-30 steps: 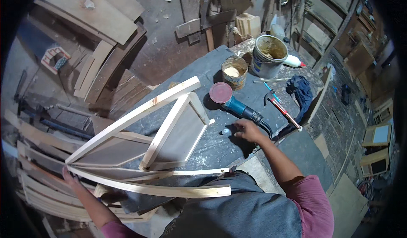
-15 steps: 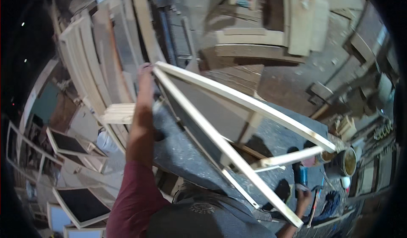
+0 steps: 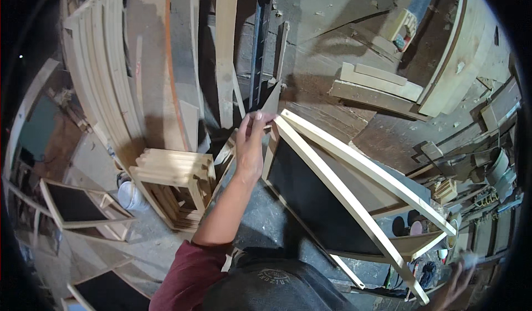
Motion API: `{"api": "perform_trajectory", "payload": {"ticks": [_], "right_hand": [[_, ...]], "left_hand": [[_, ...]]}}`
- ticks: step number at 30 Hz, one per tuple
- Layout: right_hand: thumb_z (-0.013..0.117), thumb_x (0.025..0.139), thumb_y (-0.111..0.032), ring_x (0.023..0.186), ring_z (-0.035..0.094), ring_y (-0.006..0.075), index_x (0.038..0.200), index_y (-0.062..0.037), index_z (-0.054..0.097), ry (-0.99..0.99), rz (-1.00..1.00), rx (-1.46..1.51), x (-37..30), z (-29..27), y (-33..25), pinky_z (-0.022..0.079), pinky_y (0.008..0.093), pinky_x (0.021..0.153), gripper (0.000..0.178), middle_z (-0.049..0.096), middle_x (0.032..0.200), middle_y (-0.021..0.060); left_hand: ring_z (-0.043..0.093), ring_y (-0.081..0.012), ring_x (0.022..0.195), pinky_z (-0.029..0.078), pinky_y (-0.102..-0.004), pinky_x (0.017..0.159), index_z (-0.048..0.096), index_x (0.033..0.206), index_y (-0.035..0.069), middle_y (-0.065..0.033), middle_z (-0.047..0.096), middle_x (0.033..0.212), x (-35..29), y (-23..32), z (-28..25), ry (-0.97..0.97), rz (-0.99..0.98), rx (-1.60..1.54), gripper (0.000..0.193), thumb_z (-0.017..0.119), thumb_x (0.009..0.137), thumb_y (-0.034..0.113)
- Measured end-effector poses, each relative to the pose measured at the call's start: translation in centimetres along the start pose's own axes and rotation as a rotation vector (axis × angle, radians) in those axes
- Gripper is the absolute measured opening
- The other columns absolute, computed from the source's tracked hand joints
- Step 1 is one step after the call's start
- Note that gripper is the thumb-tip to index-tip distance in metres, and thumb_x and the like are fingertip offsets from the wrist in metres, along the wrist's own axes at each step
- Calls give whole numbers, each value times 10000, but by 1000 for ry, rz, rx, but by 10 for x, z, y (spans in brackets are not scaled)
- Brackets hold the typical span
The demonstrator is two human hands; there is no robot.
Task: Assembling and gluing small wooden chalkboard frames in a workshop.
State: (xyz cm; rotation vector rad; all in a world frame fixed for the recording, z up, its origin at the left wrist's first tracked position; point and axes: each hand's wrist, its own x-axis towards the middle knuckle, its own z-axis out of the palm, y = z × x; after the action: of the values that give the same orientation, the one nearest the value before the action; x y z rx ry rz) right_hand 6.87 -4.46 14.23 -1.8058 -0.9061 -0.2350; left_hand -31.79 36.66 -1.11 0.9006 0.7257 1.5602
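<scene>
A folding blackboard, with pale wooden frames and a black panel, stands spread on the grey worktop. My left hand is closed at its upper corner, fingertips pinching the wood where the two frames come close together. Past the board's lower right end, my right hand is smeared by motion and clear of the frame. A blurred whitish thing shows at its fingertips; whether the hand holds it, I cannot tell.
A slatted wooden stack stands left of my arm, near a white bucket. More framed blackboards lie at the left. Long planks lean at the upper left. Cans, tools and a pale wooden block crowd the right side.
My view has shifted, and more of the black panel shows. My left hand stays at the board's upper corner. My right hand has moved away from beside the blue can, outward to the right.
</scene>
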Motion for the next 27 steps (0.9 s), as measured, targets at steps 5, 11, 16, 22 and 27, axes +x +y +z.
{"api": "perform_trajectory", "payload": {"ticks": [5,11,16,22,27], "right_hand": [[676,911,-77,833,606,148,1207,26,588,-237,121,319,-6,202,-92,506,270,707,326,645,1001,97],[726,923,-112,665,601,99,1047,33,654,-824,250,479,-23,364,-177,493,258,586,204,656,801,52],[761,914,-193,651,584,76,1005,49,658,-838,264,384,-38,397,-198,456,223,564,279,657,789,43],[771,904,-209,683,571,56,951,50,674,-818,248,317,-38,401,-197,442,214,608,280,665,781,36],[768,901,-200,713,571,53,944,52,681,-805,216,293,-40,403,-195,442,212,645,270,681,796,44]], "left_hand": [[585,-173,1147,418,-331,1005,577,1167,39,-140,662,1223,-3,7,-18,-152,-13,5,335,413,1082,319],[587,-234,1196,426,-366,1053,527,1278,-32,-206,615,1302,-3,5,-31,-236,36,-82,349,407,1079,228],[561,-148,1180,418,-296,1031,566,1262,-16,-100,633,1225,-2,-4,-44,-235,-61,-40,292,544,1040,172],[599,-127,1063,454,-290,964,633,1135,-12,-84,675,1134,1,-6,-42,-225,-110,87,220,588,1009,163],[587,-122,1061,447,-286,959,630,1124,-12,-85,673,1154,-1,0,-38,-226,-132,85,195,583,1003,134]]}}
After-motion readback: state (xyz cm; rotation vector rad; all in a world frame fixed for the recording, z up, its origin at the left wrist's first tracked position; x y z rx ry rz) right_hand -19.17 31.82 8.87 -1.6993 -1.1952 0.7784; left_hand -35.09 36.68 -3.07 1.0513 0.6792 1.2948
